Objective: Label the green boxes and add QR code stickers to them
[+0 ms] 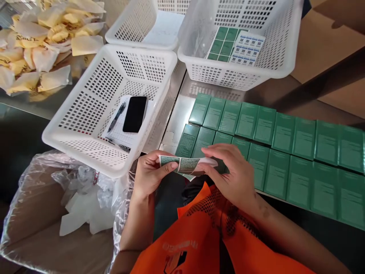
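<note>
Both hands, left hand (149, 173) and right hand (232, 173), pinch a strip of green labels (185, 165) between them, just above the table (182, 110) edge. Rows of green boxes (285, 152) lie beyond; a white basket (85, 148) holding a phone (135, 114) and pen (116, 116) stands left, over a plastic-lined carton (37, 213).

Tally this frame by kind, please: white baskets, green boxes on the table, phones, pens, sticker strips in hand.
White baskets: 3
Green boxes on the table: 18 in view
Phone: 1
Pen: 1
Sticker strip, pinched between left hand and right hand: 1
Total: 24
</note>
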Demonstrator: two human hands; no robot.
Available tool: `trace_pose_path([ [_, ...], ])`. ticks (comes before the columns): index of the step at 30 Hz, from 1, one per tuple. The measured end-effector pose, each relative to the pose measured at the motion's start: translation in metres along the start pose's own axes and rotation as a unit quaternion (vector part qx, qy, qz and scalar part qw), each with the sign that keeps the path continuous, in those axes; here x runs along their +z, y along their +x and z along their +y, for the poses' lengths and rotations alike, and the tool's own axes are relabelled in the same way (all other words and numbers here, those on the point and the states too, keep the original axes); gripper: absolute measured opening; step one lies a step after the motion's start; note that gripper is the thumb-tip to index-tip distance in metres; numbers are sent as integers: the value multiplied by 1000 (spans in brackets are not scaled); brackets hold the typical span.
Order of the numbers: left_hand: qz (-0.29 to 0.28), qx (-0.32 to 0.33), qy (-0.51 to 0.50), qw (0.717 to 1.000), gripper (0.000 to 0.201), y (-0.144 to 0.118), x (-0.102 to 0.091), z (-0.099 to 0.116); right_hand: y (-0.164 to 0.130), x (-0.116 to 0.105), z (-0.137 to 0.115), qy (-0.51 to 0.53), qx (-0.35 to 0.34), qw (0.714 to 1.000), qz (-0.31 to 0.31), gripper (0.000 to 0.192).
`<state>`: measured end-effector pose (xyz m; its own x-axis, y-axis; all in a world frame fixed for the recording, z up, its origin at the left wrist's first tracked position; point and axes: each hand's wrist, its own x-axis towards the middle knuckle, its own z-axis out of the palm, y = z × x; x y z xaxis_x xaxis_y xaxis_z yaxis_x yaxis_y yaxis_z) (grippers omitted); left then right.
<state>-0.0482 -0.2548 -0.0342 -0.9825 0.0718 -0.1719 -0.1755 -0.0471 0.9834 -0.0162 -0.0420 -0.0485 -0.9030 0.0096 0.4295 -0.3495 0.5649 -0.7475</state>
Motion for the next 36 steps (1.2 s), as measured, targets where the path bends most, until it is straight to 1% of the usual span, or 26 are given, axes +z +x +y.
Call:
trace_pose_path([
  [4,21,27,8,999,14,-2,0,2,-3,-3,-3,93,49,992,-74,47],
  [6,26,33,12,999,14,-2,1,3,-5,-3,-5,137,59,982,-112,50],
  [7,25,35,14,999,13,-3,2,4,-5,-3,-5,151,65,979,-121,50],
  [8,21,35,15,999,13,-3,3,4,-6,-2,-5,159,74,977,-122,48],
  [10,10,36,16,999,11,-4,4,4,-6,-1,-5,165,92,975,-114,36],
  [12,-1,43,15,999,7,-5,5,3,-5,-1,-4,178,105,970,-130,26],
  [15,-15,45,16,999,5,-4,4,1,-3,-4,-3,197,126,950,-205,33],
  [17,-22,36,19,999,7,-3,4,1,-2,-7,-2,193,150,940,-239,33],
  [19,-21,29,23,999,8,-2,5,0,-2,-9,-1,187,179,936,-240,27],
  [21,-17,29,30,999,8,-2,6,0,-3,-8,0,179,188,942,-214,20],
  [22,-16,30,33,999,8,-1,7,0,-4,-7,1,168,180,949,-196,18],
  [24,-14,27,44,999,8,-1,9,-1,-4,-4,3,124,132,974,-139,14],
  [26,-9,15,53,998,7,0,10,-1,-4,0,5,56,49,995,-72,8],
  [28,-1,-2,57,998,7,1,11,-2,-5,3,5,-18,-53,998,-31,9],
  [30,11,-16,60,998,9,2,13,-2,-6,4,7,-80,-135,987,-25,14],
  [32,24,-25,70,997,12,3,14,-3,-9,6,9,-115,-171,978,-28,17],
  [34,35,-30,85,995,15,4,14,-4,-15,6,11,-109,-177,977,-42,18],
  [36,44,-36,93,994,18,6,13,-6,-24,4,12,-69,-213,971,-81,20],
])
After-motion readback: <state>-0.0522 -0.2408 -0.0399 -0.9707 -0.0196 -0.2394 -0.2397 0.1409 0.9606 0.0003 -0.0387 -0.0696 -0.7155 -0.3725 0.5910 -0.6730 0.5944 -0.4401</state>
